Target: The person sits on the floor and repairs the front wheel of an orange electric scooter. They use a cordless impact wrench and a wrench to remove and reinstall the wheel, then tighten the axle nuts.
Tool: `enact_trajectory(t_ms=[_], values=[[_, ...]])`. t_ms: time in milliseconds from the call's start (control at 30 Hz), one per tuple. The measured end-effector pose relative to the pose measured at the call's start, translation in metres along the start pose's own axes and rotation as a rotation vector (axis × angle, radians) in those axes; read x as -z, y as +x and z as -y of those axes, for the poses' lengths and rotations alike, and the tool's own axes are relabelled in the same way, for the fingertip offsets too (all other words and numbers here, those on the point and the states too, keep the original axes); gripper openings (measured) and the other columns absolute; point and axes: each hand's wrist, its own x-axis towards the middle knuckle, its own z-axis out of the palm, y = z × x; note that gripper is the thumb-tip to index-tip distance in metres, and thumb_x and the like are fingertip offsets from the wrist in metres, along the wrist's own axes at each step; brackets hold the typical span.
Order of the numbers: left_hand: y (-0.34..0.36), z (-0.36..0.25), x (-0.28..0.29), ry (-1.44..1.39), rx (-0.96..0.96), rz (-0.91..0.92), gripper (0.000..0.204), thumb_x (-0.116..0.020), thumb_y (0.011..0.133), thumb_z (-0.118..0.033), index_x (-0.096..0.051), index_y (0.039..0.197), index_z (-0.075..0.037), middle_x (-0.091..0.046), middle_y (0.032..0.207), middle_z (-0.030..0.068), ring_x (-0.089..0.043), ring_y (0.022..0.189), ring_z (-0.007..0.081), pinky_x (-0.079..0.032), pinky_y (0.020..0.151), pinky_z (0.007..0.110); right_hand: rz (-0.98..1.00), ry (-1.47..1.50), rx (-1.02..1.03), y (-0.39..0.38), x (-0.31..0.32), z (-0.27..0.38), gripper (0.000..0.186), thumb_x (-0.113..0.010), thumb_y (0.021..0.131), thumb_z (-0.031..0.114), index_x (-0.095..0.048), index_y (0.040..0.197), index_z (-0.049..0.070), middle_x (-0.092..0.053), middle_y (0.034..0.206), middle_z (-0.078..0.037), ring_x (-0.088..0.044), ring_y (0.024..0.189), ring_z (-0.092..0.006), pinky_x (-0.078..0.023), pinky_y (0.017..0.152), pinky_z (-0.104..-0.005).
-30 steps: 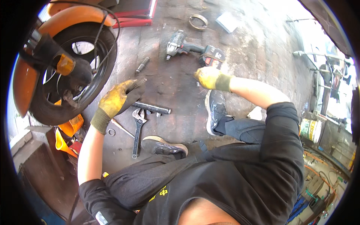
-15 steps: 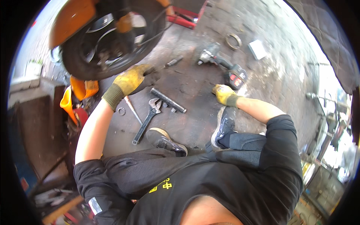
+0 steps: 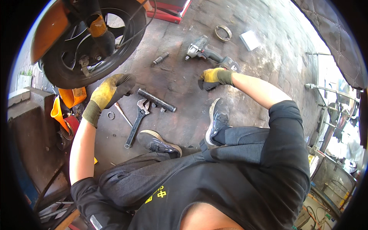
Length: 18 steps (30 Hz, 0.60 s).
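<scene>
My left hand (image 3: 113, 92), in a yellow-and-black glove, is closed around a small ridged piece (image 3: 126, 79), beside the front wheel. My right hand (image 3: 212, 79), also gloved, has curled fingers near the cordless impact wrench (image 3: 203, 51); any held item is hidden. Between and below the hands lie a black metal bar (image 3: 157, 100), an adjustable wrench (image 3: 136, 122) and a slim screwdriver-like tool (image 3: 122, 115). A small metal cylinder (image 3: 161, 57) rests above them.
An orange scooter's wheel (image 3: 126, 46) fills the upper left. A red tool box (image 3: 172, 11), metal ring (image 3: 223, 33) and white block (image 3: 249, 40) sit above. Orange funnels (image 3: 57, 115) are at left, my shoes (image 3: 218, 119) below, a metal rack (image 3: 333, 96) at right.
The view has swung between frames. My right hand has turned, its dark fingertips now curled downward below the impact wrench. My left hand still grips the small piece near the wheel.
</scene>
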Motion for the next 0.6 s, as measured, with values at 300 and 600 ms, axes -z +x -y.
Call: enact_trajectory(t_ms=[300, 600], values=[[0.060, -0.030, -0.019, -0.036, -0.102, 0.222, 0.064, -0.067, 0.103, -0.057, -0.069, 0.135, -0.002, -0.078, 0.102, 0.0069, -0.072, 0.097, 0.0173, -0.055, 0.093, 0.034, -0.154, -0.200, -0.296, -0.030, -0.095, -0.042, 0.031, -0.065, 0.094, 0.025, -0.084, 0.113, 0.010, -0.082, 0.113, -0.014, -0.079, 0.108, -0.0328, -0.061, 0.092, -0.0454], [0.059, -0.013, -0.007, -0.052, -0.191, 0.237, 0.051, -0.066, 0.102, -0.045, -0.070, 0.135, -0.006, -0.079, 0.106, 0.0084, -0.074, 0.097, 0.0169, -0.056, 0.091, 0.033, -0.157, -0.401, 0.015, 0.002, -0.099, -0.002, 0.026, -0.068, 0.093, 0.022, -0.084, 0.107, 0.008, -0.082, 0.107, -0.013, -0.079, 0.103, -0.0341, -0.063, 0.086, -0.0467]])
